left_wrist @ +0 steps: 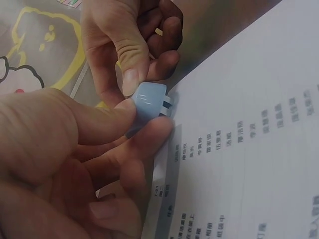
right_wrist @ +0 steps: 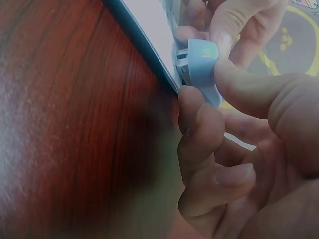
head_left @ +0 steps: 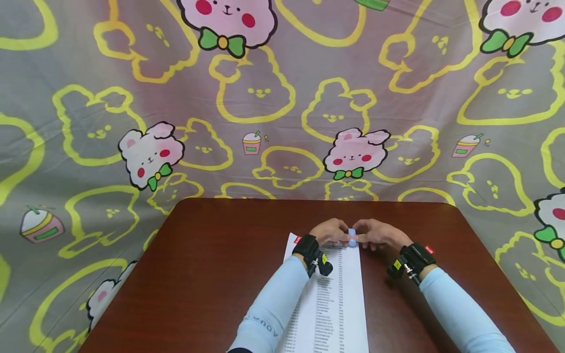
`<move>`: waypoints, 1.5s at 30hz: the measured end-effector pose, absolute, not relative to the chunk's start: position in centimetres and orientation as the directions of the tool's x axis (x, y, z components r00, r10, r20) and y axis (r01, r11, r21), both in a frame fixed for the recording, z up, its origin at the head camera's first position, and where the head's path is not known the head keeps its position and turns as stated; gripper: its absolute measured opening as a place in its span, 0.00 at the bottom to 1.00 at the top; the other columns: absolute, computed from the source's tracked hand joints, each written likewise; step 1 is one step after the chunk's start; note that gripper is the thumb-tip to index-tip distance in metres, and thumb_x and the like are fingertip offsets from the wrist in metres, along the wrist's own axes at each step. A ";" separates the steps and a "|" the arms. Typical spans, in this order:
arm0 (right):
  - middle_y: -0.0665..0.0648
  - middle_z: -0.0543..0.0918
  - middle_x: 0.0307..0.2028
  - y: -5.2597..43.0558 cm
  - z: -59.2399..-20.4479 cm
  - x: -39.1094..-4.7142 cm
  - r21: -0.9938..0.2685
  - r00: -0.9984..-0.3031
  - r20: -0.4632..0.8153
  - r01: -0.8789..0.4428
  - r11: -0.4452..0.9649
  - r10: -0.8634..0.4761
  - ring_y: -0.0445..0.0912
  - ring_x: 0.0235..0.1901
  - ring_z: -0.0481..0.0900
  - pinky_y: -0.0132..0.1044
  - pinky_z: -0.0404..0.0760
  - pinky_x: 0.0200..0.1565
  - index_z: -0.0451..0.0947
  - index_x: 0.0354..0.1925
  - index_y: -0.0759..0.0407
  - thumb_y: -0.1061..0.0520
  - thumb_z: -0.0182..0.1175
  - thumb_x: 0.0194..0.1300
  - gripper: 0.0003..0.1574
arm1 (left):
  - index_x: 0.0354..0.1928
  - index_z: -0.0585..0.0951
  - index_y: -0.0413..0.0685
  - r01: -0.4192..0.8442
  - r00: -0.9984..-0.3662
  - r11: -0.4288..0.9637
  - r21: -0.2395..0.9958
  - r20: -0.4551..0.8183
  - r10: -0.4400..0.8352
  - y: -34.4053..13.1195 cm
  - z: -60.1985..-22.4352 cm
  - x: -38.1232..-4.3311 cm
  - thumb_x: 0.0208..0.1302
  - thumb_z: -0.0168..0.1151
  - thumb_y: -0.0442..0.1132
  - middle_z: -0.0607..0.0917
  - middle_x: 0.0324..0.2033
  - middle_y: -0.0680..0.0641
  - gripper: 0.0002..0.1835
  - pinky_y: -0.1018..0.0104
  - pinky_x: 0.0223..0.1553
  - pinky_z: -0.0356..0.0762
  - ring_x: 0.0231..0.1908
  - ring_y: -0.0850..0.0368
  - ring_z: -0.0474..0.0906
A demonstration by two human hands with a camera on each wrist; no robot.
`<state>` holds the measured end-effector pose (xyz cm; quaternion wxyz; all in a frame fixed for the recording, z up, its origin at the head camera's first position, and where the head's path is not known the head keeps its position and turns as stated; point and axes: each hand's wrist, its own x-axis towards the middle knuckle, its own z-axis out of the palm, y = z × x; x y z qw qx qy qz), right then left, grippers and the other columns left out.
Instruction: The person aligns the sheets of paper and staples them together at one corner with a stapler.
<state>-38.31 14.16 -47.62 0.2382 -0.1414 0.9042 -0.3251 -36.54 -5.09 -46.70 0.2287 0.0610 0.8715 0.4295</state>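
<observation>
At the far edge of a long printed sheet of paper, both hands meet on a small light-blue plastic device. My left hand pinches it between thumb and fingers from the left. From the other side, my right hand grips it, with the thumb pressed on its top. In the left wrist view, the device has a smooth rounded body with short prongs facing the paper's edge. Its prongs also show beside the sheet in the right wrist view, on the device; whether paper sits between them I cannot tell.
The sheet lies on a dark reddish-brown wooden table, running toward the near edge. Behind the table hangs a grey cloth printed with cartoon figures. Both forearms wear light-blue sleeves and black wrist cameras.
</observation>
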 end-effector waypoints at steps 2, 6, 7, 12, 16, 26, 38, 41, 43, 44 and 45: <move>0.57 0.80 0.28 14.2 -47.5 -38.3 -0.654 -0.848 -0.335 -0.105 0.749 -0.411 0.48 0.21 0.75 0.35 0.67 0.20 0.69 0.62 0.53 0.42 0.64 0.63 0.34 | 0.59 0.76 0.42 -0.072 -0.887 0.637 0.768 -0.341 0.311 -5.1 -46.6 -36.6 0.64 0.65 0.42 0.87 0.31 0.47 0.23 0.60 0.47 0.76 0.39 0.56 0.78; 0.57 0.80 0.27 13.9 -47.8 -38.3 -0.647 -0.844 -0.331 -0.123 0.753 -0.422 0.48 0.20 0.75 0.35 0.67 0.21 0.70 0.63 0.50 0.42 0.65 0.62 0.34 | 0.58 0.75 0.44 -0.049 -0.883 0.661 0.748 -0.343 0.322 -5.5 -46.8 -36.6 0.64 0.65 0.42 0.87 0.31 0.47 0.22 0.62 0.43 0.75 0.38 0.55 0.78; 0.57 0.80 0.27 13.8 -47.9 -38.3 -0.646 -0.842 -0.334 -0.122 0.754 -0.423 0.48 0.20 0.75 0.35 0.67 0.20 0.71 0.63 0.50 0.42 0.65 0.62 0.34 | 0.58 0.75 0.45 -0.048 -0.880 0.666 0.744 -0.346 0.324 -5.6 -46.9 -36.6 0.64 0.66 0.42 0.87 0.31 0.47 0.22 0.62 0.43 0.75 0.38 0.55 0.78; 0.57 0.80 0.27 13.7 -48.2 -38.1 -0.635 -0.837 -0.338 -0.135 0.761 -0.431 0.49 0.20 0.75 0.35 0.69 0.21 0.71 0.63 0.50 0.43 0.67 0.61 0.35 | 0.57 0.76 0.49 -0.079 -0.874 0.663 0.744 -0.372 0.312 -5.8 -47.4 -36.2 0.63 0.66 0.44 0.86 0.31 0.49 0.21 0.58 0.47 0.75 0.39 0.54 0.77; 0.58 0.80 0.27 13.7 -47.9 -38.2 -0.645 -0.837 -0.309 -0.163 0.746 -0.451 0.48 0.20 0.74 0.35 0.70 0.22 0.71 0.63 0.52 0.44 0.65 0.62 0.34 | 0.55 0.76 0.50 -0.055 -0.890 0.670 0.740 -0.341 0.304 -5.8 -47.3 -36.4 0.63 0.67 0.45 0.85 0.31 0.49 0.20 0.57 0.47 0.75 0.39 0.53 0.77; 0.57 0.78 0.27 14.1 -47.8 -38.2 -0.649 -0.811 -0.309 -0.202 0.734 -0.496 0.48 0.23 0.75 0.36 0.74 0.24 0.72 0.60 0.53 0.48 0.66 0.62 0.30 | 0.52 0.75 0.53 -0.061 -0.888 0.677 0.733 -0.349 0.299 -5.3 -47.5 -36.2 0.64 0.66 0.43 0.83 0.30 0.50 0.17 0.59 0.42 0.72 0.37 0.53 0.76; 0.57 0.76 0.32 14.3 -48.3 -37.5 -0.609 -0.798 -0.333 -0.225 0.761 -0.502 0.49 0.28 0.75 0.35 0.74 0.24 0.71 0.59 0.50 0.49 0.67 0.62 0.29 | 0.51 0.74 0.53 -0.082 -0.884 0.659 0.748 -0.360 0.298 -4.8 -48.0 -35.0 0.63 0.66 0.40 0.81 0.30 0.49 0.16 0.60 0.38 0.69 0.34 0.52 0.75; 0.57 0.76 0.32 14.0 -48.0 -37.5 -0.615 -0.801 -0.331 -0.217 0.758 -0.498 0.49 0.27 0.75 0.35 0.73 0.24 0.70 0.61 0.51 0.50 0.66 0.62 0.31 | 0.51 0.74 0.54 -0.087 -0.888 0.659 0.747 -0.358 0.288 -4.9 -47.8 -35.2 0.63 0.66 0.40 0.80 0.31 0.48 0.16 0.60 0.38 0.68 0.33 0.52 0.75; 0.57 0.76 0.31 13.8 -47.7 -37.7 -0.614 -0.807 -0.320 -0.223 0.757 -0.497 0.49 0.27 0.75 0.35 0.73 0.24 0.70 0.62 0.52 0.50 0.66 0.62 0.32 | 0.51 0.74 0.55 -0.091 -0.894 0.660 0.745 -0.354 0.275 -5.0 -47.6 -35.4 0.63 0.66 0.40 0.79 0.32 0.49 0.17 0.59 0.38 0.68 0.34 0.52 0.74; 0.57 0.76 0.32 13.7 -47.6 -37.7 -0.610 -0.807 -0.317 -0.229 0.759 -0.498 0.49 0.27 0.75 0.35 0.73 0.24 0.70 0.62 0.52 0.51 0.66 0.62 0.31 | 0.51 0.74 0.55 -0.095 -0.896 0.663 0.743 -0.354 0.268 -5.0 -47.6 -35.4 0.63 0.67 0.41 0.79 0.32 0.49 0.17 0.59 0.39 0.68 0.35 0.52 0.74; 0.57 0.76 0.31 13.7 -47.5 -37.8 -0.611 -0.810 -0.319 -0.220 0.760 -0.491 0.49 0.27 0.75 0.35 0.73 0.24 0.70 0.62 0.52 0.52 0.66 0.62 0.31 | 0.51 0.74 0.56 -0.095 -0.898 0.667 0.739 -0.352 0.262 -5.0 -47.6 -35.5 0.63 0.67 0.41 0.79 0.33 0.49 0.17 0.59 0.39 0.67 0.35 0.52 0.74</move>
